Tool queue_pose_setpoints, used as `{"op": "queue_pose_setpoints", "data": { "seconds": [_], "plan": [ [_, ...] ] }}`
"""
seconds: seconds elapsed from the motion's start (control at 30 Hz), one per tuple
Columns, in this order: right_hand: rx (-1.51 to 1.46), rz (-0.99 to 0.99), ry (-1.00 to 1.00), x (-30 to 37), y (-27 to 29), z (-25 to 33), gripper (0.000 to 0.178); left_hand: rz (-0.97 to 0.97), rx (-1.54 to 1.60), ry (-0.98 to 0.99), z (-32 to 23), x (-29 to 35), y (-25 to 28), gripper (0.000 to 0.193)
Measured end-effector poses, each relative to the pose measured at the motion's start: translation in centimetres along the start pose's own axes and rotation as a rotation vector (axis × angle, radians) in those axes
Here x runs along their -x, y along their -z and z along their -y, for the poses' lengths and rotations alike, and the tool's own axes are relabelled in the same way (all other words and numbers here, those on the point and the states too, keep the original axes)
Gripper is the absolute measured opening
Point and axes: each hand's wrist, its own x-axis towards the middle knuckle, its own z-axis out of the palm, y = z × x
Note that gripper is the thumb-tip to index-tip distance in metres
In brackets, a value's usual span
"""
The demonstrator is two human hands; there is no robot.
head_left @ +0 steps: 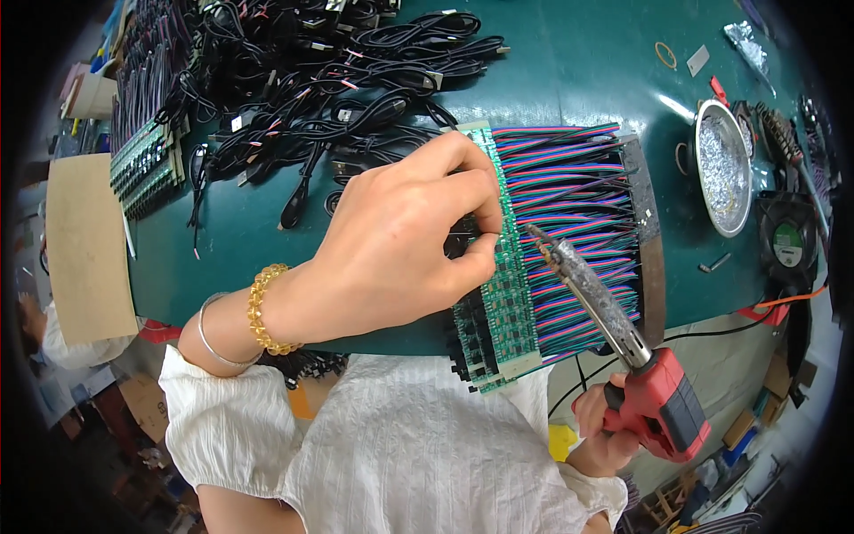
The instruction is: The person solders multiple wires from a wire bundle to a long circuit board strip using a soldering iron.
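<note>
Electronics workshop: soldering iron [614, 319], circuit boards [511, 289], heaped black cables [307, 126].

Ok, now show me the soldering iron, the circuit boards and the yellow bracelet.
Soldering iron [625, 341]: head view, on the metal barrel near the handle.
Circuit boards [511, 289]: head view, on their green faces.
Yellow bracelet [257, 311]: head view, on its beads.
</note>
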Motion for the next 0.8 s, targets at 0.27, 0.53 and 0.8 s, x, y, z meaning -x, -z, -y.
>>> {"op": "queue_pose_setpoints", "data": {
  "seconds": [0.27,0.53,0.8],
  "plan": [
    [-0.223,-0.147,0.227,-2.2,-1.0,-1.4,0.078,-0.104,-0.051,-0.128,0.6,1.1,-0.6,0.007],
    [-0.6,0.108,0.148,-4.4,-2.3,1.0,0.053,-0.704,-0.718,0.064,2.4,9.6,7.2,0.02],
    [-0.501,0.12,0.301,-7.5,-4.5,-1.5,0.047,-0.85,-0.857,0.405,6.0,16.5,9.4,0.013]
  ]
}}
